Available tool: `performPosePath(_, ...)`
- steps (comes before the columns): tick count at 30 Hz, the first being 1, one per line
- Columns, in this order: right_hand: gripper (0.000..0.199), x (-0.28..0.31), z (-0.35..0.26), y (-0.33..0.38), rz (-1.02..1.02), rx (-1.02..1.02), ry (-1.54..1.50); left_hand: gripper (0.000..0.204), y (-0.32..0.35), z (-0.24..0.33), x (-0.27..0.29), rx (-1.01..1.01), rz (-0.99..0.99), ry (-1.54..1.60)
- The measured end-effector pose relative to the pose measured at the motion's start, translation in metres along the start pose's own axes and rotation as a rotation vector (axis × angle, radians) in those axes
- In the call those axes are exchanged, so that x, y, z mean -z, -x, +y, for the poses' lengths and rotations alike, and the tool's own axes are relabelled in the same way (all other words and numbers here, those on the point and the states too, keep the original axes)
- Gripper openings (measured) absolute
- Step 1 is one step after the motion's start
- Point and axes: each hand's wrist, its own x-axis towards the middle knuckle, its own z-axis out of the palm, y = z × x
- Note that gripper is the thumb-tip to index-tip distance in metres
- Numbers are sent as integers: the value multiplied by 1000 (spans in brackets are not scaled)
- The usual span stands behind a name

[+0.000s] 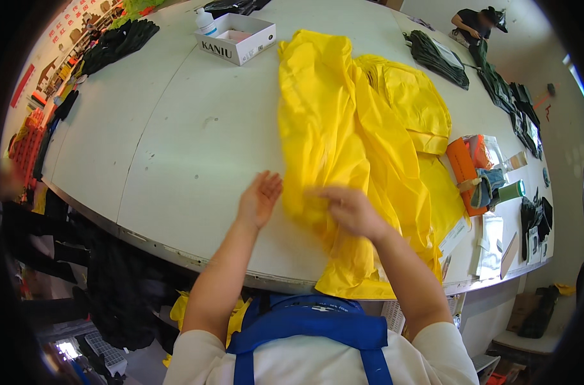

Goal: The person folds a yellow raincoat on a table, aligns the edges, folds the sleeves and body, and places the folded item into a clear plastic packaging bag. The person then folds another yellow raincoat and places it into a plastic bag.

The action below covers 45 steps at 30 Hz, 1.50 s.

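Left hand (258, 202) empty, yellow garment (317, 96) just beside its fingers; right hand (351, 210) blurred over the garment — grip can't be told. Arranging seems underway; next calls for steadying it.

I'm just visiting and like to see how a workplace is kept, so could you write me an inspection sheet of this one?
Surface: pale table, a few small marks.
Work things: yellow cloth, rumpled, reaching the near edge.
Clutter: white box with a white bottle at the far side; orange box on the right; dark bundle at the far right.
Hands: left hand open beside the cloth; right hand blurred over it, contact unclear.
Cables: nothing seen.
Surroundings: another person beyond the table, upper right.
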Motion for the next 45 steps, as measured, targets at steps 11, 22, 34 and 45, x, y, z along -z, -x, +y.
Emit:
performPosePath(11,31,124,79,13,480,-160,452,47,49,138,-44,-902,-9,-906)
performPosePath(22,16,50,63,-19,183,172,917,63,127,182,55,-781,730,-1549)
performPosePath(34,56,-9,39,20,-81,-291,723,84,-74,77,-16,-280,83,-1356)
performPosePath(45,24,83,81,42,646,-449,69,84,88,203,6,-691,14,-302)
